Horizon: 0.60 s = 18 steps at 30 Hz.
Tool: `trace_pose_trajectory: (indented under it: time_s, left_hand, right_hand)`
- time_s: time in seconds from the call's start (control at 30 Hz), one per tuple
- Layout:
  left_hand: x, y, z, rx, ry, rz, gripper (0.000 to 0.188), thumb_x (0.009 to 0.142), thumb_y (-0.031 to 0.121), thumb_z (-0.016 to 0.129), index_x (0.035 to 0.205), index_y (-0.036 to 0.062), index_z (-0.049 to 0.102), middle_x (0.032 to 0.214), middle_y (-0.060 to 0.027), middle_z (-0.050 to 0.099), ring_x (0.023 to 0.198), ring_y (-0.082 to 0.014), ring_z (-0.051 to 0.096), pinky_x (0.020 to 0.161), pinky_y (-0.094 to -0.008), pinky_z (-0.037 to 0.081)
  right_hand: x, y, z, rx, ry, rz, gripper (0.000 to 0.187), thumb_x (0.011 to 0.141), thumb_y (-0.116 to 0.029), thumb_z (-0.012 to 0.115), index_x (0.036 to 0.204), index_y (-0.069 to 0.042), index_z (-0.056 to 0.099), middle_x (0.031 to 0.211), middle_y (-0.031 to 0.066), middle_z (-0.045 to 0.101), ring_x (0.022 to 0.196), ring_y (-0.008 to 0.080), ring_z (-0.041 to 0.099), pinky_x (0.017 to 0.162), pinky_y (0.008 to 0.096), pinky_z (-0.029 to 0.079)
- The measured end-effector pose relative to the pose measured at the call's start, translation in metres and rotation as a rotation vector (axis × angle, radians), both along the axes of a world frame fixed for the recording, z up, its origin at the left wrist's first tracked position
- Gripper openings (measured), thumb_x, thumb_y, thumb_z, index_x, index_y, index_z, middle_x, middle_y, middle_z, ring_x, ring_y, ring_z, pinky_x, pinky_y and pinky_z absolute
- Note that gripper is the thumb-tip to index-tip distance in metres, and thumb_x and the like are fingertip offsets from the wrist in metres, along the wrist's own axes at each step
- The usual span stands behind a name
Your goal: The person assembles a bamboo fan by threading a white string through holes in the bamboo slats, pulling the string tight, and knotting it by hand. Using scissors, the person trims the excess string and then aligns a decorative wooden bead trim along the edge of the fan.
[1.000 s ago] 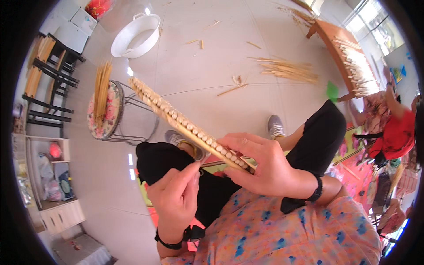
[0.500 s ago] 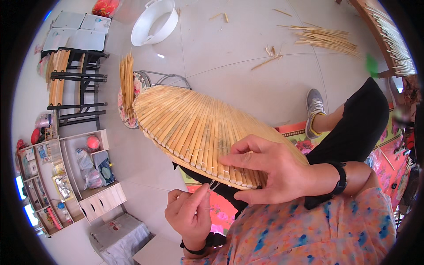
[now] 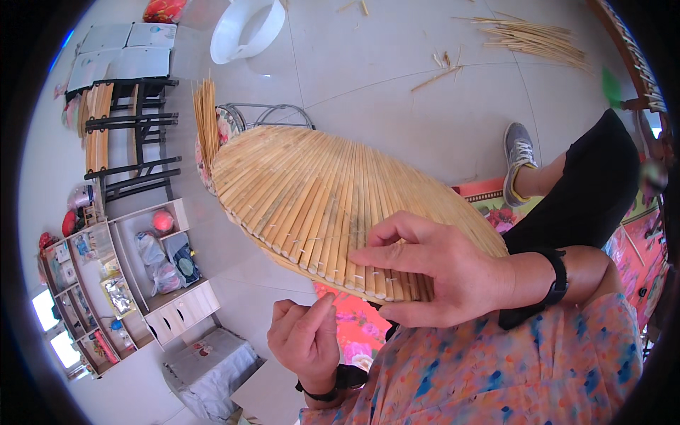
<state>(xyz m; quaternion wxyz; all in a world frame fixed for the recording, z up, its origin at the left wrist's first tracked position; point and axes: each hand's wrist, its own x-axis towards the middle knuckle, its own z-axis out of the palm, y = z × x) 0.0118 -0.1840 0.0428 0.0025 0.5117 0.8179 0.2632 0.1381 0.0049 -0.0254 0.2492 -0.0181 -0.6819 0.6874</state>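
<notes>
A large round mat of straw-coloured stalks [image 3: 312,191], stitched with short white threads, lies tilted over my lap. Its near rim shows a row of cut stalk ends. My right hand [image 3: 446,273] grips this rim, with fingers on the upper face and another digit at the lower edge. Below the rim and apart from it, my left hand [image 3: 306,338] is closed in a pinch, thumb against forefinger. Whatever sits between those fingertips, if anything, is too small to make out.
Upright thin stalks [image 3: 206,117] stand on a floral stool [image 3: 228,122] beyond the mat. More loose stalks [image 3: 535,39] lie on the tiled floor, near a white basin [image 3: 248,32]. At left are a shelf unit [image 3: 159,283] and folded black frames [image 3: 134,134].
The thin pale loop that showed between my left fingertips and the rim is no longer visible. The whole view has shifted slightly; my right hand keeps its hold on the mat.
</notes>
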Motion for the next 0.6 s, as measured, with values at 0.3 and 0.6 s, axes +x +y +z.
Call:
trace_pose_trajectory:
  time_s: [0.3,0.6]
  left_hand:
    - [0.001,0.007,-0.001,0.06,0.006,-0.021,0.021,0.076,-0.005,0.073,0.096,0.0019,0.071,0.056,-0.0016,0.05,0.046,-0.0178,0.039,0.055,-0.0311,0.034]
    - [0.004,0.017,-0.005,0.115,0.014,-0.001,0.018,0.08,-0.003,0.071,0.096,0.0045,0.071,0.058,-0.0001,0.054,0.047,-0.0156,0.043,0.073,-0.0357,0.043]
  right_hand:
    - [0.002,0.0,0.002,0.06,0.009,0.003,0.055,0.077,-0.017,0.075,0.126,0.002,0.059,0.113,0.0198,0.053,0.092,0.0321,0.061,0.077,0.0356,0.053]
    - [0.002,-0.001,0.005,0.035,0.016,-0.002,0.052,0.077,-0.015,0.074,0.125,0.003,0.059,0.114,0.02,0.053,0.092,0.0321,0.061,0.078,0.0357,0.053]
